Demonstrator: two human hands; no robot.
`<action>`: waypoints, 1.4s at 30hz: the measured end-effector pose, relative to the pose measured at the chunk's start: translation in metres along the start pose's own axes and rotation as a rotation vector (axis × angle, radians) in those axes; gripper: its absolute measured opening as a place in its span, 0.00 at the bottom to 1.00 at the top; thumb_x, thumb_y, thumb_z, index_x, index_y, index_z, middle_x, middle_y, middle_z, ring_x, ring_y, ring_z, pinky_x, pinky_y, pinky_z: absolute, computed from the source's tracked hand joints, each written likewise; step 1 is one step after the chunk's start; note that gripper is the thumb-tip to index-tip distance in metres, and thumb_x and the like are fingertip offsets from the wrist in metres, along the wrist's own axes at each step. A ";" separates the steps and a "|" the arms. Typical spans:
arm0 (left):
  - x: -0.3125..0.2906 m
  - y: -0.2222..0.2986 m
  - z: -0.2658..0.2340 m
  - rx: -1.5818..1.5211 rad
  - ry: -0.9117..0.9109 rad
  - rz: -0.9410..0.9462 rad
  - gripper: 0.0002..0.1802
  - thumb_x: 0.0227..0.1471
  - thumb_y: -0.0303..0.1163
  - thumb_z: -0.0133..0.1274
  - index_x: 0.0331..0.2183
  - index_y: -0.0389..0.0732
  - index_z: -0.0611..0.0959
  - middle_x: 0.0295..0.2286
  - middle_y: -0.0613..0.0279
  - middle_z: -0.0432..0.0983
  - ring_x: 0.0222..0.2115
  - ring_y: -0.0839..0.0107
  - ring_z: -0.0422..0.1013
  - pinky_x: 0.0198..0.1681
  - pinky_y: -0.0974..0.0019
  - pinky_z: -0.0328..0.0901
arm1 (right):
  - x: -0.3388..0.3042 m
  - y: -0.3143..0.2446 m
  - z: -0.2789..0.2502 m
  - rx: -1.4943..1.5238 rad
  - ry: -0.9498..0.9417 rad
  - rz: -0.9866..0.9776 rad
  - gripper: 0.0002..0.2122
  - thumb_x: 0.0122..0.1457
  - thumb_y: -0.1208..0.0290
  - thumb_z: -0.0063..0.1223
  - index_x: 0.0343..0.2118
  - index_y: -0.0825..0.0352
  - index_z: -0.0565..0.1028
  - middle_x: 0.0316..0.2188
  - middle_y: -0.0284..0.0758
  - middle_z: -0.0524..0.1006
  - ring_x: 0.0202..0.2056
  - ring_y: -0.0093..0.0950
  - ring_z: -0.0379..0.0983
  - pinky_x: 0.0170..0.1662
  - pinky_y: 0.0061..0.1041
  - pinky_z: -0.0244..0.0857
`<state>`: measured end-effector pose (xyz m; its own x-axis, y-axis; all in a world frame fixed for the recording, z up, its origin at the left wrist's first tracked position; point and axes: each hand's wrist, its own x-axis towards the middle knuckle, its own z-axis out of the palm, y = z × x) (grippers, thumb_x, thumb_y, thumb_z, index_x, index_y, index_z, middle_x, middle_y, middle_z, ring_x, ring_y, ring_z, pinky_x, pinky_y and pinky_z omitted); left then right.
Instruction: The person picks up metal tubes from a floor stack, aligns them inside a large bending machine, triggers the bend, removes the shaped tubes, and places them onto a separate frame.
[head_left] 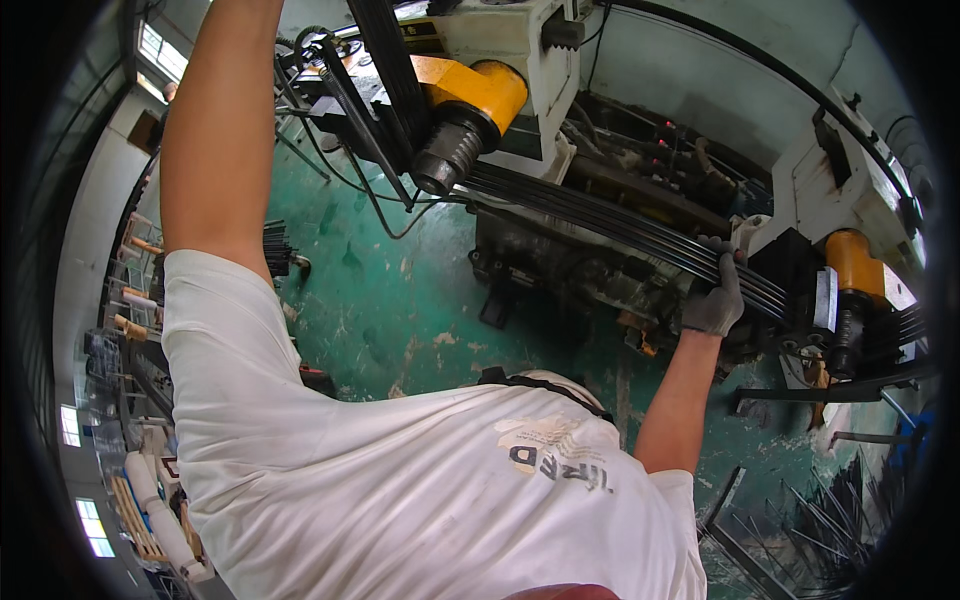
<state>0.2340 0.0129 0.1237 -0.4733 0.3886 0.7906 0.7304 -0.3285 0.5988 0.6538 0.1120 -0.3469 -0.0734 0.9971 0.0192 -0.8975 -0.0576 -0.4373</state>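
Observation:
A bundle of long dark metal tubes runs slantwise across the machine, from a yellow-and-black clamp unit at upper middle down toward a second yellow unit at right. My right hand, in a grey work glove, is closed over the tubes near the right unit, its fingertips lying across their top. On the other side my bare left arm stretches up past the top edge, so my left hand is out of the picture. More dark bars pass up through the left unit beside that arm.
White machine housings stand behind the tubes, with a greasy dark bed below. Loose dark rods lie in a heap at lower right. A cable hangs over the green floor. Racks and wooden pieces line the left.

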 end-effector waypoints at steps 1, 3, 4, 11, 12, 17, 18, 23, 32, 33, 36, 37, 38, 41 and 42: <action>-0.001 -0.001 0.001 0.010 0.006 0.005 0.08 0.60 0.32 0.53 0.39 0.38 0.77 0.24 0.62 0.74 0.18 0.72 0.70 0.21 0.65 0.70 | -0.001 0.000 0.000 -0.014 0.013 0.001 0.09 0.67 0.82 0.44 0.47 0.65 0.71 0.44 0.42 0.79 0.52 0.42 0.75 0.63 0.49 0.68; -0.007 0.005 0.005 0.031 0.021 0.019 0.08 0.60 0.32 0.54 0.38 0.37 0.77 0.24 0.62 0.74 0.18 0.72 0.70 0.21 0.65 0.70 | -0.001 0.000 0.002 -0.024 0.030 0.003 0.09 0.67 0.82 0.44 0.46 0.65 0.71 0.44 0.42 0.79 0.52 0.42 0.75 0.63 0.49 0.68; 0.023 -0.015 -0.010 -0.100 -0.102 -0.056 0.08 0.60 0.32 0.54 0.38 0.37 0.77 0.24 0.62 0.74 0.18 0.72 0.70 0.21 0.65 0.70 | -0.003 0.000 0.005 -0.020 0.033 0.008 0.09 0.67 0.83 0.44 0.46 0.65 0.71 0.44 0.42 0.79 0.52 0.42 0.75 0.63 0.49 0.68; 0.000 -0.004 0.001 0.010 -0.008 0.017 0.10 0.61 0.34 0.54 0.37 0.36 0.78 0.24 0.61 0.74 0.18 0.71 0.70 0.21 0.65 0.69 | 0.000 -0.001 -0.001 -0.016 0.019 0.000 0.11 0.67 0.83 0.43 0.50 0.65 0.69 0.46 0.43 0.78 0.52 0.43 0.75 0.62 0.52 0.69; 0.001 -0.004 0.000 0.018 -0.008 0.019 0.10 0.61 0.34 0.54 0.37 0.36 0.78 0.24 0.61 0.74 0.18 0.71 0.70 0.21 0.65 0.69 | 0.000 0.000 0.000 -0.019 0.032 0.001 0.11 0.67 0.83 0.43 0.50 0.64 0.69 0.46 0.43 0.78 0.52 0.42 0.75 0.62 0.52 0.69; 0.003 -0.004 0.000 0.015 -0.024 -0.002 0.11 0.61 0.35 0.54 0.35 0.35 0.79 0.23 0.61 0.74 0.18 0.70 0.70 0.21 0.64 0.70 | 0.000 0.000 0.002 -0.036 0.071 0.004 0.11 0.68 0.82 0.43 0.51 0.64 0.69 0.47 0.42 0.78 0.53 0.42 0.74 0.62 0.52 0.69; 0.004 -0.005 0.000 -0.004 -0.023 -0.002 0.11 0.61 0.35 0.54 0.35 0.35 0.79 0.23 0.61 0.74 0.18 0.70 0.70 0.21 0.64 0.70 | 0.000 0.000 0.002 -0.041 0.082 0.003 0.12 0.68 0.82 0.43 0.51 0.64 0.69 0.47 0.42 0.78 0.53 0.42 0.74 0.62 0.52 0.69; 0.004 -0.003 -0.002 0.043 -0.035 -0.016 0.11 0.61 0.35 0.53 0.35 0.36 0.79 0.22 0.62 0.74 0.18 0.70 0.70 0.21 0.65 0.69 | 0.003 0.001 -0.004 -0.040 0.081 -0.003 0.13 0.68 0.81 0.43 0.53 0.64 0.69 0.48 0.43 0.78 0.54 0.42 0.74 0.63 0.52 0.69; 0.013 -0.017 -0.020 -0.006 -0.014 -0.063 0.10 0.61 0.34 0.53 0.36 0.37 0.78 0.22 0.62 0.73 0.18 0.71 0.70 0.22 0.64 0.70 | -0.002 0.002 0.000 -0.056 0.127 0.021 0.08 0.67 0.82 0.44 0.47 0.64 0.69 0.46 0.43 0.79 0.52 0.43 0.75 0.62 0.51 0.70; 0.013 -0.019 -0.023 0.002 0.011 -0.074 0.10 0.61 0.34 0.53 0.36 0.37 0.78 0.23 0.62 0.73 0.18 0.70 0.70 0.22 0.64 0.70 | -0.002 0.002 0.001 -0.049 0.110 0.019 0.08 0.67 0.82 0.44 0.45 0.63 0.69 0.45 0.43 0.79 0.52 0.43 0.75 0.62 0.51 0.71; 0.013 -0.028 -0.033 0.086 -0.006 -0.169 0.10 0.60 0.33 0.54 0.38 0.36 0.77 0.24 0.60 0.74 0.19 0.69 0.71 0.22 0.63 0.71 | -0.002 0.004 -0.003 -0.032 0.097 0.021 0.07 0.67 0.83 0.45 0.43 0.63 0.69 0.45 0.44 0.79 0.53 0.43 0.75 0.61 0.51 0.72; 0.003 -0.036 -0.034 0.036 0.009 -0.206 0.11 0.61 0.33 0.54 0.41 0.35 0.77 0.24 0.59 0.74 0.20 0.68 0.72 0.23 0.62 0.72 | 0.000 0.006 -0.013 -0.030 0.117 0.029 0.08 0.67 0.83 0.45 0.44 0.63 0.69 0.45 0.44 0.79 0.53 0.43 0.75 0.60 0.51 0.72; -0.006 -0.052 -0.040 0.030 -0.008 -0.197 0.11 0.61 0.33 0.54 0.41 0.35 0.77 0.25 0.58 0.74 0.20 0.66 0.72 0.24 0.60 0.73 | -0.002 0.008 -0.021 -0.030 0.136 0.047 0.08 0.67 0.84 0.45 0.44 0.62 0.69 0.45 0.44 0.79 0.53 0.43 0.75 0.60 0.51 0.72; -0.014 -0.055 -0.044 -0.012 -0.025 -0.256 0.11 0.62 0.32 0.54 0.42 0.34 0.77 0.25 0.57 0.75 0.21 0.63 0.73 0.26 0.58 0.75 | -0.004 0.006 -0.029 0.014 0.146 0.086 0.09 0.66 0.84 0.45 0.44 0.62 0.70 0.45 0.44 0.79 0.52 0.42 0.76 0.60 0.51 0.73; -0.012 -0.052 -0.045 0.003 -0.040 -0.275 0.11 0.62 0.32 0.54 0.43 0.34 0.77 0.26 0.56 0.75 0.21 0.63 0.73 0.26 0.58 0.75 | -0.005 0.007 -0.029 -0.018 0.168 0.076 0.09 0.66 0.84 0.45 0.44 0.62 0.70 0.45 0.44 0.79 0.51 0.42 0.76 0.60 0.50 0.73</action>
<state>0.1796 -0.0140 0.0889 -0.6344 0.4962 0.5928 0.5786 -0.2037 0.7897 0.6605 0.1076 -0.3756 -0.0657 0.9842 -0.1647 -0.8842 -0.1339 -0.4475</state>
